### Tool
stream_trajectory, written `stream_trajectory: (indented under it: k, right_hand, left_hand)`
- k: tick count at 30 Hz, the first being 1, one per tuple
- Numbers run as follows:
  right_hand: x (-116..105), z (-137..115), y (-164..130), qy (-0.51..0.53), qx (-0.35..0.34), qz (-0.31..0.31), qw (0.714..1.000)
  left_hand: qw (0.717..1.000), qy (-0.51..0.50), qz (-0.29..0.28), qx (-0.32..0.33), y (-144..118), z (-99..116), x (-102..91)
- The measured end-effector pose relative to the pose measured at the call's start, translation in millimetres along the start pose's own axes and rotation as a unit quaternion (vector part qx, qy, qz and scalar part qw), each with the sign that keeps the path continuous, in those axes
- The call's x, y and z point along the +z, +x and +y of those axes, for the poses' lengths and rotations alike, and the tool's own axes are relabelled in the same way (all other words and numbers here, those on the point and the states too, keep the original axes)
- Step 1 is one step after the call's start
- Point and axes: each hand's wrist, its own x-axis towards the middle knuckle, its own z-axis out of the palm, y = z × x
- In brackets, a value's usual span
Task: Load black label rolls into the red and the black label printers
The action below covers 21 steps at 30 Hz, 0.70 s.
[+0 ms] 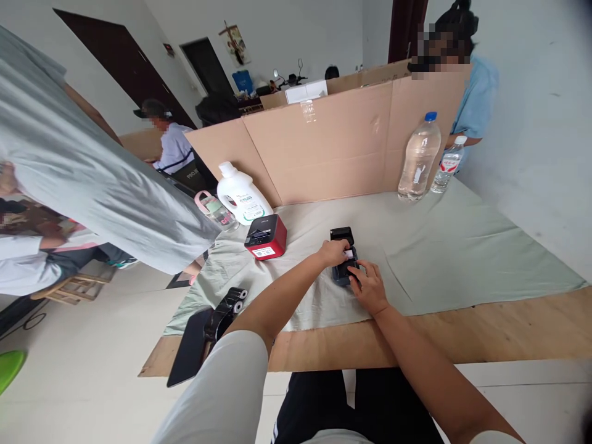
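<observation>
Head view shows both hands on one small black printer lying on the pale green cloth near the table's middle. Left hand curls over its top, by a white label; right hand presses its fingers against the near edge. Beside it sits one red printer, its label too small to read. Two water bottles stand by the cardboard screen, and one white jug with unreadable print.

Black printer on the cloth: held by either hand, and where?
Both hands are on the black printer, which sits on the cloth. The left hand grips its left side by the white label; the right hand grips its near right corner.
</observation>
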Motion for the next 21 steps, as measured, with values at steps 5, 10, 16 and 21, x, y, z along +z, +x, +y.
stream_trajectory:
  k: [5, 10, 16, 21]
  right_hand:
    - [-1.8, -2.6, 0.1, 0.002, -0.001, -0.008, 1.0]
    - [-1.4, -2.2, 0.2, -0.005, -0.011, -0.016, 1.0]
    - [-0.7, -2.0, -0.4, -0.016, -0.02, -0.014, 1.0]
    - [-1.1, -2.8, -0.2, -0.018, -0.029, -0.007, 0.999]
  left_hand:
    - [1.0, 0.022, 0.016, 0.012, -1.2, -0.6, 3.5]
    - [0.997, 0.062, 0.046, 0.02, 6.2, -3.4, 12.4]
    - [0.996, 0.042, 0.07, 0.023, 13.5, -2.9, 22.5]
    - [0.976, -0.06, 0.208, 0.016, 6.9, -10.8, 9.1]
